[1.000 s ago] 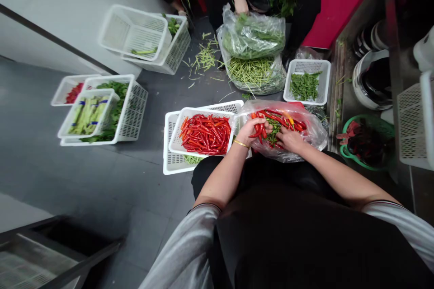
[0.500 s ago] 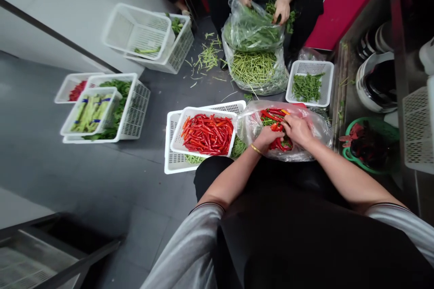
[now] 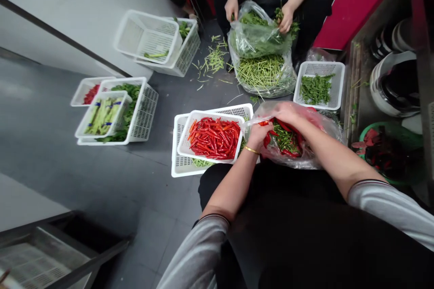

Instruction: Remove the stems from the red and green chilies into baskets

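A clear plastic bag (image 3: 325, 137) lies open in front of me, with red chillies and green stems (image 3: 286, 140) inside. My left hand (image 3: 259, 135) is closed round some red chillies at the bag's left edge. Over the bag's far part is my right hand (image 3: 286, 113), its fingers blurred and partly hidden. Left of the bag, a white basket (image 3: 183, 144) full of red chillies (image 3: 217, 137) rests on a larger white basket (image 3: 176, 165) with green vegetables in it.
Across from me, a person's hands (image 3: 286, 18) hold greens at a plastic bag (image 3: 261, 72). White baskets (image 3: 144, 113) of vegetables stand at left. A small basket (image 3: 337, 86) of leaves and a green basin (image 3: 368, 133) are at right. Stem scraps (image 3: 215, 58) litter the floor.
My left hand has moved left, away from my right hand, with chillies in its fingers. My right hand has moved to the bag's far side. The other person's hands have spread apart.
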A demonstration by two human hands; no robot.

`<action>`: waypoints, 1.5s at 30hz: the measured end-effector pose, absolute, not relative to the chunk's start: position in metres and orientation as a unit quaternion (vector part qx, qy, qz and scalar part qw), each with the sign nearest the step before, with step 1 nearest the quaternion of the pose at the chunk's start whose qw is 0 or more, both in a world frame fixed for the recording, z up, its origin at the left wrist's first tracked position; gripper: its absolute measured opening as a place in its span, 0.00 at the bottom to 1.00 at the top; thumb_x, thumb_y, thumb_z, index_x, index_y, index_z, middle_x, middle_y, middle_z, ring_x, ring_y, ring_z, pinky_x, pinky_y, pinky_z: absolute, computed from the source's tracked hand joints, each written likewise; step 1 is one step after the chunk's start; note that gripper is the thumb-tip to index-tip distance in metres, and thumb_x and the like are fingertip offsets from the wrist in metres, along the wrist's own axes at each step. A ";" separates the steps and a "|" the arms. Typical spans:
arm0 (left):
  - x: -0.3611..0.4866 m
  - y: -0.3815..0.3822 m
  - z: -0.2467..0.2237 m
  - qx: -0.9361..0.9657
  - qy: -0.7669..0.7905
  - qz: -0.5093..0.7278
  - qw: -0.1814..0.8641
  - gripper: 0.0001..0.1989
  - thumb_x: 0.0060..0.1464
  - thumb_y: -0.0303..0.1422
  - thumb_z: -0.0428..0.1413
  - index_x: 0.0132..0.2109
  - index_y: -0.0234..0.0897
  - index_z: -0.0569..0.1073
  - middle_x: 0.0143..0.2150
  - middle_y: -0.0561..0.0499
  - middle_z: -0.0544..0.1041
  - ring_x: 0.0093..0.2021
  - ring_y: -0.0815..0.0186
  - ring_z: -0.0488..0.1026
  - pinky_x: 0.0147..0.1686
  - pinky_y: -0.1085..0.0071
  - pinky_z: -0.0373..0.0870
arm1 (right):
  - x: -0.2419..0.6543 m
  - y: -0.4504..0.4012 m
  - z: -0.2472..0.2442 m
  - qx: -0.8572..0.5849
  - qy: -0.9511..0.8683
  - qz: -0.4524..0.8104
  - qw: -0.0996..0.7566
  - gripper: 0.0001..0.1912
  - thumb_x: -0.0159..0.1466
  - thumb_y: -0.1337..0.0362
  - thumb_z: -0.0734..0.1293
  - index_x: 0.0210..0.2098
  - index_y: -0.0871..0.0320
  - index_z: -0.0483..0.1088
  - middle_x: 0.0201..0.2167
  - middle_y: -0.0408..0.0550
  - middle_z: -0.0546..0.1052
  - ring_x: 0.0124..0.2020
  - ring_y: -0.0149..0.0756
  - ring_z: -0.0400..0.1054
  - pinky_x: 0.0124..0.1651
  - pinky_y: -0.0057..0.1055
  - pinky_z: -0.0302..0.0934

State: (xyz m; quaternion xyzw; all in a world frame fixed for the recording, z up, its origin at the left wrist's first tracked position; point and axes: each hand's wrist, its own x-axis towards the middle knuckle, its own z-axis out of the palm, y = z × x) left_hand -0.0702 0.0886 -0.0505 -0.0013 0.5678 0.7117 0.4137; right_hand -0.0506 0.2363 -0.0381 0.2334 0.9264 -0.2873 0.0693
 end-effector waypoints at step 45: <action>-0.038 0.094 -0.048 -0.038 0.540 0.621 0.567 0.08 0.36 0.22 0.64 0.26 0.30 0.72 0.21 0.50 0.75 0.24 0.68 0.73 0.31 0.71 0.71 | 0.092 0.215 -0.016 0.298 0.914 -0.203 0.188 0.18 0.65 0.54 0.62 0.28 0.58 0.74 0.29 0.51 0.78 0.33 0.39 0.71 0.36 0.31 0.60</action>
